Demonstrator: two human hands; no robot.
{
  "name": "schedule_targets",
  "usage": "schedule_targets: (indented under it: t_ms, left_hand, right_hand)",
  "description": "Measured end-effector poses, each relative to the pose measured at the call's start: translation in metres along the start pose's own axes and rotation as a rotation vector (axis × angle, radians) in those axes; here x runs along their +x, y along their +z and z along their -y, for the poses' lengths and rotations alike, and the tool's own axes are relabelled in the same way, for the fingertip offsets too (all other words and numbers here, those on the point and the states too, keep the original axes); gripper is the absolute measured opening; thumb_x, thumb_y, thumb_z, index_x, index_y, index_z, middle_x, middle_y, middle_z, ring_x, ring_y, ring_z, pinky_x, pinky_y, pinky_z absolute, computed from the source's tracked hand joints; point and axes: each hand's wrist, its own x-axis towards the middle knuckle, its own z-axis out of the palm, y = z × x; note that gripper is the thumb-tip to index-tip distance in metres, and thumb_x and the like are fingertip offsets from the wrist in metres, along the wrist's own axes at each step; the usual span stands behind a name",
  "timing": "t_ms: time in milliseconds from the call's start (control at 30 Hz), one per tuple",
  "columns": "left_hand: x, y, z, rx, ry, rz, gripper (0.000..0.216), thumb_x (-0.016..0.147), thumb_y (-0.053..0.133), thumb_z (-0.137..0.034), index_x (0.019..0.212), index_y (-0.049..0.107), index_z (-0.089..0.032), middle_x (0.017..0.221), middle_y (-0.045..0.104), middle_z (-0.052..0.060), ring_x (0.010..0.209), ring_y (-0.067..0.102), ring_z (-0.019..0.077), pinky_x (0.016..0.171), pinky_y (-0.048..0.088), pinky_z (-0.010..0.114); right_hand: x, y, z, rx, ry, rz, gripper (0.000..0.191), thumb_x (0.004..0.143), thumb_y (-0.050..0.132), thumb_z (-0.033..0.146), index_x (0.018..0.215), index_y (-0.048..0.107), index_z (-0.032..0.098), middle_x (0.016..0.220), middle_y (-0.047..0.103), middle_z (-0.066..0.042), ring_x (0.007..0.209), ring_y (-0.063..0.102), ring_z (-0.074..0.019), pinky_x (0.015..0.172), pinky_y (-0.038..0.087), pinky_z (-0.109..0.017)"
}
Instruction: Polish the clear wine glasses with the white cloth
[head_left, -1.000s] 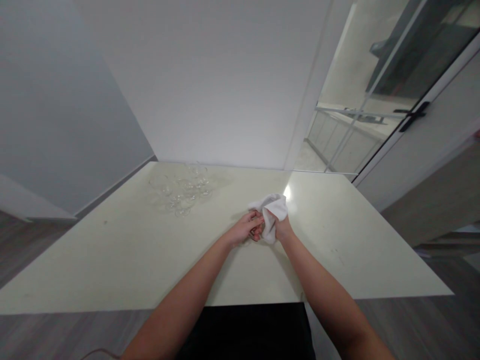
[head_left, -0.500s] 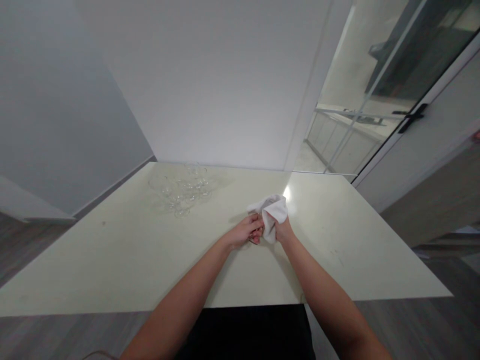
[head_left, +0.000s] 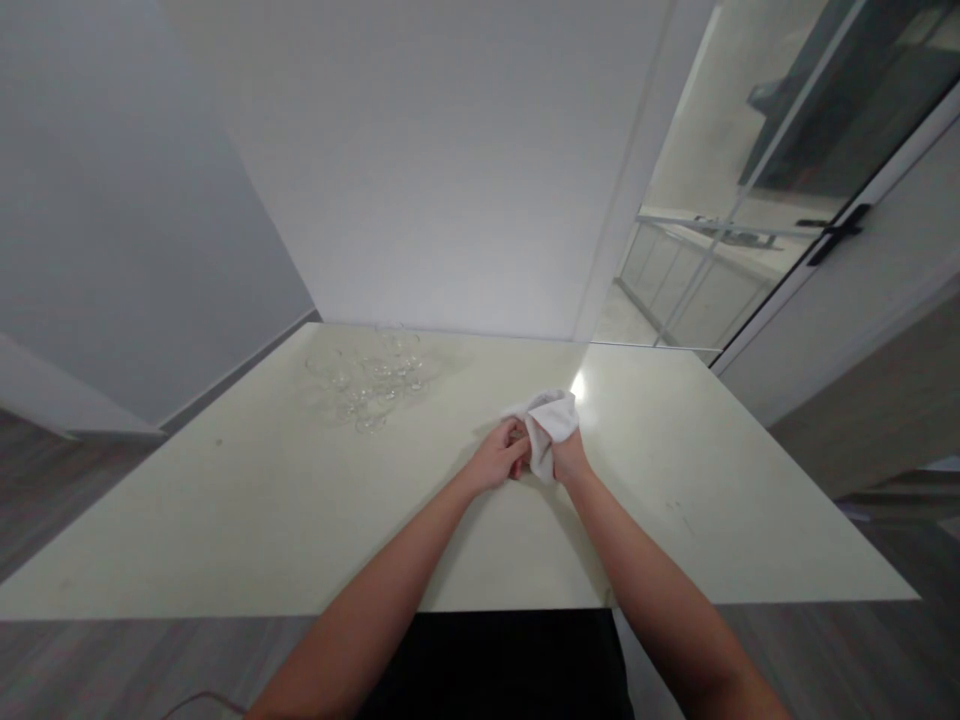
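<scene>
My left hand [head_left: 498, 456] is closed, its fingers curled around what looks like a clear glass, mostly hidden by the fingers and the cloth. Pressed up against it from the right is a white cloth [head_left: 551, 415], bunched and folded. My right hand [head_left: 568, 456] grips this cloth, and most of its fingers are covered by the fabric. Both hands meet just above the middle of the pale table [head_left: 300, 520]. Toward the table's far left stand several clear glasses [head_left: 375, 385], close together and hard to tell apart.
A white wall [head_left: 450, 200] rises behind the table's far edge. On the right is a glass-panelled door with a black handle [head_left: 840, 232], and a kitchen counter shows through it. Grey wood-look floor [head_left: 150, 670] lies around the table.
My left hand has turned slightly and shifted a little up and right, closer to the cloth. The right hand keeps its hold on the cloth. The whole view has moved slightly.
</scene>
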Motion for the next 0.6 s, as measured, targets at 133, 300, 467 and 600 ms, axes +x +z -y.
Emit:
schedule_targets:
  t_ms: [133, 300, 467, 600]
  left_hand:
    - [-0.002, -0.002, -0.004, -0.213, -0.118, 0.155, 0.042, 0.081, 0.048, -0.059, 0.083, 0.045, -0.017, 0.052, 0.043, -0.006, 0.042, 0.043, 0.0084, 0.046, 0.038, 0.021]
    - [0.0, -0.005, 0.0, 0.129, 0.062, -0.052, 0.036, 0.083, 0.048, -0.051, 0.082, 0.051, -0.016, 0.06, 0.055, 0.0, 0.051, 0.049, 0.0113, 0.05, 0.036, 0.022]
    - [0.0, -0.004, 0.001, 0.253, 0.106, -0.093, 0.03, 0.08, 0.054, -0.045, 0.088, 0.055, -0.016, 0.065, 0.055, -0.001, 0.051, 0.049, 0.0105, 0.048, 0.035, 0.021]
    - [-0.005, -0.006, -0.005, -0.116, -0.117, 0.145, 0.045, 0.08, 0.047, -0.061, 0.075, 0.048, -0.017, 0.049, 0.039, -0.007, 0.038, 0.038, 0.0074, 0.042, 0.034, 0.02]
  right_hand:
    - [-0.006, -0.004, 0.005, -0.048, 0.113, 0.179, 0.029, 0.065, 0.067, 0.047, 0.075, 0.06, 0.021, 0.062, 0.066, -0.003, 0.053, 0.06, -0.0206, 0.051, 0.053, -0.037]
    - [0.008, -0.011, -0.012, -0.105, -0.106, -0.005, 0.027, 0.064, 0.071, 0.039, 0.081, 0.058, 0.021, 0.076, 0.067, -0.001, 0.068, 0.061, -0.0174, 0.067, 0.053, -0.033]
    - [0.013, -0.013, -0.02, -0.126, -0.162, -0.049, 0.028, 0.063, 0.071, 0.035, 0.083, 0.059, 0.021, 0.089, 0.067, -0.002, 0.078, 0.06, -0.0171, 0.077, 0.051, -0.033]
    - [0.003, -0.011, -0.008, -0.049, -0.032, 0.024, 0.027, 0.06, 0.072, 0.037, 0.075, 0.056, 0.021, 0.073, 0.065, 0.0, 0.066, 0.059, -0.0177, 0.065, 0.051, -0.033]
